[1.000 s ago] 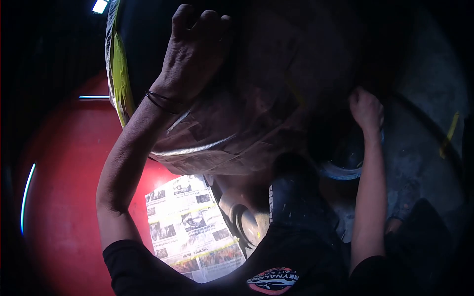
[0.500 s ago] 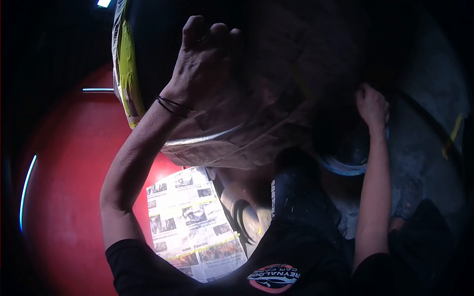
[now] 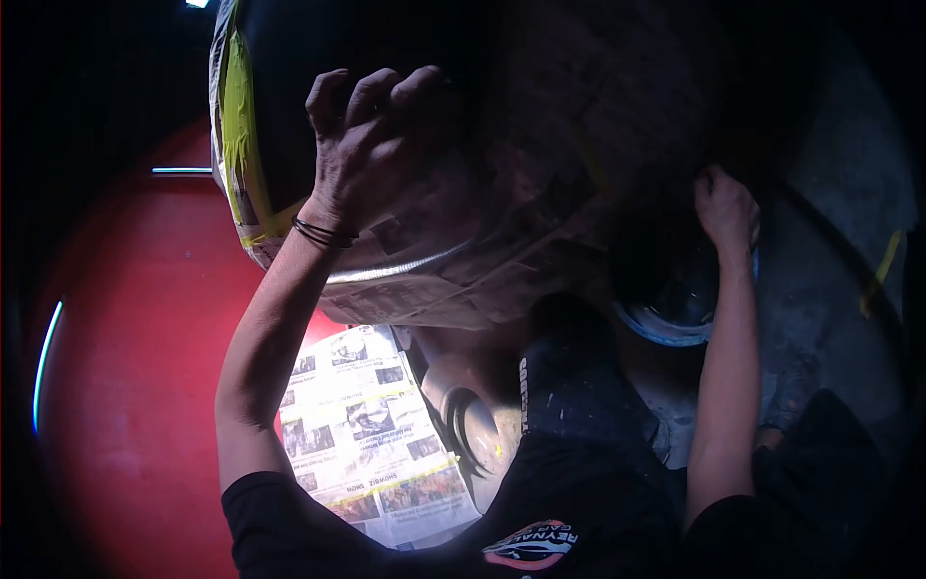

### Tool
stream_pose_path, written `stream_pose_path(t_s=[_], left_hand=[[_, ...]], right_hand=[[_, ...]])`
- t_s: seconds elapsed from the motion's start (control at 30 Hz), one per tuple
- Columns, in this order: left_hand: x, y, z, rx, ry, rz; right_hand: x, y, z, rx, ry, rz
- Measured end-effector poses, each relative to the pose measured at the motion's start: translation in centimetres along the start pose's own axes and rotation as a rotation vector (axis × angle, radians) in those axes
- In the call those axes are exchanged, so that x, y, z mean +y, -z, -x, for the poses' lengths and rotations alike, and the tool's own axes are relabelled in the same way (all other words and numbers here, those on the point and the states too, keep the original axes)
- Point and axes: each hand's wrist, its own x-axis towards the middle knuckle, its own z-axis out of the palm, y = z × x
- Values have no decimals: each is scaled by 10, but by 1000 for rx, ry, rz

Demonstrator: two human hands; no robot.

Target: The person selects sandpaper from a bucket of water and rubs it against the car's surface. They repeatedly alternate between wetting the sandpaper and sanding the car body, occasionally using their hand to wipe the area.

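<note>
Lower in the head view than a second ago, the left hand (image 3: 381,150) now shows its bent fingers more spread, with knuckles raised, over the dark upper part of the panel (image 3: 502,232); shadow hides the palm, so I cannot make out whether it grips anything. That panel, bulging and rounded, fills the upper middle, wrapped along its lower part in creased, dull paper, with one bright curved streak near the bottom edge. Yellow tape (image 3: 238,135), wrinkled and ragged, runs down its left side. At least two thin dark bands (image 3: 323,232) circle the left wrist. The right hand (image 3: 730,214) has its fingers folded inward, near one round vessel (image 3: 666,334) with a pale, curved rim; darkness hides what, if anything, it holds. Flat printed newspaper (image 3: 376,415), brightly lit and crossed by yellowish strips, lies below the panel. Smooth, glossy red bodywork (image 3: 164,338) on the left carries two thin pale reflections, one curved, one nearly straight. Beside the newspaper sits a round part (image 3: 479,434), and one yellow strip (image 3: 880,275) shows at far right. The person's own black shirt (image 3: 598,521) and left forearm block some of the newspaper and bodywork.
</note>
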Motion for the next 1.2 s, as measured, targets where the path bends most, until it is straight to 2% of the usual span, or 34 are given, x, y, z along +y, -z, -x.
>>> stream_pose_path(t_s=[0.2,0.4,0.53,0.67,0.73,0.87,1.0,1.13,1.2], left_hand=[[-3,-10,-4,26,-11,-28],[9,-12,5,77,75,-52],[0,-12,-14,37,46,-68],[1,-16,-16,122,91,-31],[9,-11,5,74,74,-96],[4,-8,-8,61,70,-87],[-4,-25,-23,168,129,-66],[12,-18,7,36,70,-132],[8,-13,-6,10,62,-112]], right_hand=[[-1,1,0,17,4,-32],[-3,6,2,7,0,-29],[1,-2,0,14,28,-34],[0,3,5,6,13,-22],[0,7,3,13,2,-38],[2,2,-1,13,19,-40],[0,4,4,-8,6,-16],[-3,7,4,14,-16,-56],[0,3,1,33,5,-51]])
